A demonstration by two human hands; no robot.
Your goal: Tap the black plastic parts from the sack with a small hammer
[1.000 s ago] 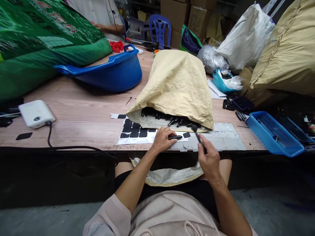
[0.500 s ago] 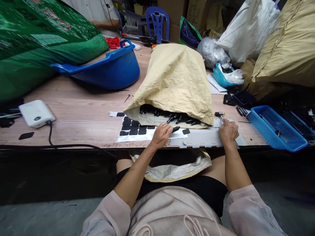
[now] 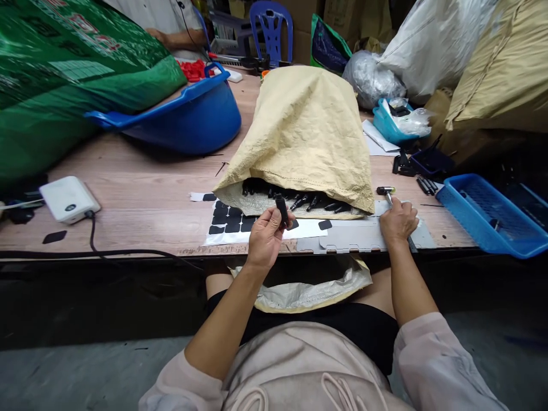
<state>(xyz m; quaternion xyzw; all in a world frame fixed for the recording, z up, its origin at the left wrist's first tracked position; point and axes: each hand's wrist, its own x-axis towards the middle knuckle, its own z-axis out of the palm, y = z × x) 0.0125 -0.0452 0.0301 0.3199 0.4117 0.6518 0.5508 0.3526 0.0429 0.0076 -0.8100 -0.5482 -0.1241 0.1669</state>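
Raised above the table's front edge, my left hand (image 3: 266,237) pinches a small black plastic part (image 3: 281,210) that stands upright in the fingers. Behind it lies a tan woven sack (image 3: 310,137), its mouth facing me and several black parts (image 3: 303,200) showing inside. My right hand (image 3: 398,221) is closed around the handle of a small hammer (image 3: 386,190), its head resting over a grey plate (image 3: 355,237). Under the left hand is a white sheet with black rounded stickers (image 3: 228,220). An open sack (image 3: 314,298) sits on my lap.
A blue basin (image 3: 184,123) and a big green bag (image 3: 77,85) stand at the left, near a white box (image 3: 69,198) with a cable. A blue basket (image 3: 492,214) is at the right. Across the table shows another person's arm (image 3: 177,39).
My left hand has turned palm up and tipped the black part from lying flat to upright. My right hand keeps its hold on the hammer, nearly in place. The view has shifted slightly.
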